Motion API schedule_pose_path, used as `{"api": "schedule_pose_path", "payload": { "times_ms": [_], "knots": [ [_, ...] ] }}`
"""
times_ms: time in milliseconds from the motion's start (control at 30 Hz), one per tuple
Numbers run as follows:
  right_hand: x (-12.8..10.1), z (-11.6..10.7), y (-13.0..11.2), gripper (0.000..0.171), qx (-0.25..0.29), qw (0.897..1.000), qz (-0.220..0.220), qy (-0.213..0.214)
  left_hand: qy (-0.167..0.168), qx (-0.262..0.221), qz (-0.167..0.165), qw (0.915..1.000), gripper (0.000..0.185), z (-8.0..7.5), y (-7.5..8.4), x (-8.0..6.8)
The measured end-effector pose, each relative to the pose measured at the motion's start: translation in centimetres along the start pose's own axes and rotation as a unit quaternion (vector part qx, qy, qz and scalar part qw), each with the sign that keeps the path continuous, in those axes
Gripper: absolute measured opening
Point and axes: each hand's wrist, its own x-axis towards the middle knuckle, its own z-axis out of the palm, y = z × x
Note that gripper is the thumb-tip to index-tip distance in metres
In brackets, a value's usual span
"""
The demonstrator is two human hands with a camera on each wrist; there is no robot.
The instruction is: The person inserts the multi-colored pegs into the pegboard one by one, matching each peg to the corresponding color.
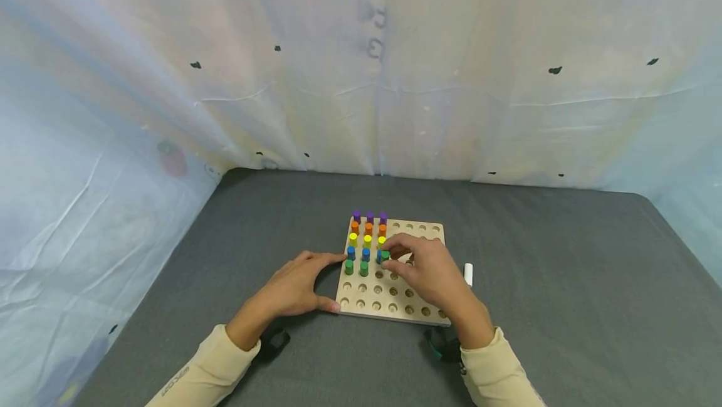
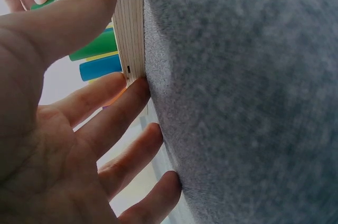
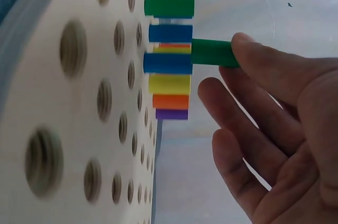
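Note:
A wooden pegboard (image 1: 385, 314) with rows of round holes lies on the dark cloth. Purple, orange, yellow and blue pegs fill short rows at its left side, and two green pegs (image 1: 363, 268) stand in the row nearest the person. My right hand (image 1: 431, 269) pinches another green peg (image 3: 214, 53) by one end between thumb and forefinger, held above the board beside the blue pegs (image 3: 168, 63). The left hand (image 1: 296, 285) is spread along the board's left edge, thumb at the near corner, fingertips (image 2: 138, 87) against the layered wooden side.
A white cylinder (image 1: 468, 274) lies on the grey tablecloth (image 1: 541, 269) just right of the board. Pale sheeting (image 1: 429, 81) hangs behind the table and along its left side. More holes (image 3: 92, 179) spread over the board's right and near parts.

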Motion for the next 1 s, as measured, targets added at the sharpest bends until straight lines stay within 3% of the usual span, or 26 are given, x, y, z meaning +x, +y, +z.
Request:
{"api": "schedule_pose_path", "payload": {
  "times_ms": [300,1000],
  "knots": [
    [-0.2,1.0,-0.4,0.02,0.004,0.999,0.032,-0.016,-0.003,-0.003,0.0,1.0,0.088,0.0,0.1,0.0],
    [-0.1,2.1,0.4,0.018,-0.033,0.999,0.013,-0.027,0.006,0.003,0.003,1.0,0.089,0.1,-0.1,-0.2]
  ]
}}
